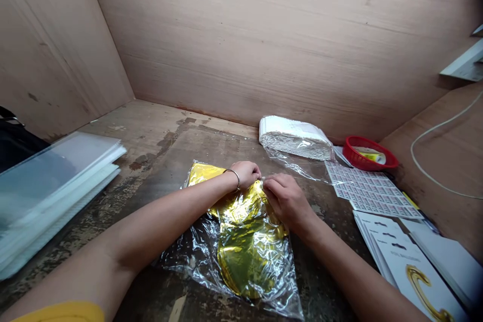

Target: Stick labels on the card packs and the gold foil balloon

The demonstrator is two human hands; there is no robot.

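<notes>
Centre of the scarred wooden bench [151, 133], a gold foil balloon [251, 261] lay folded inside a clear plastic bag [188, 254], directly under the hands. The left hand [245, 173], bangle [236, 177] on its wrist, and the right hand [287, 201] both had a clenched grip, apparently pinching the bag's far edge, though the fingers partly hid it. Foil and film looked light, soft and slippery, best held at that edge. Sticker sheets [368, 191] and printed cards [411, 266] lay right; red basket [372, 153] far right.

Rising on three sides: pale plywood panels [264, 35]. Spreading below them: a stained, worn wooden worktop [151, 131].
</notes>
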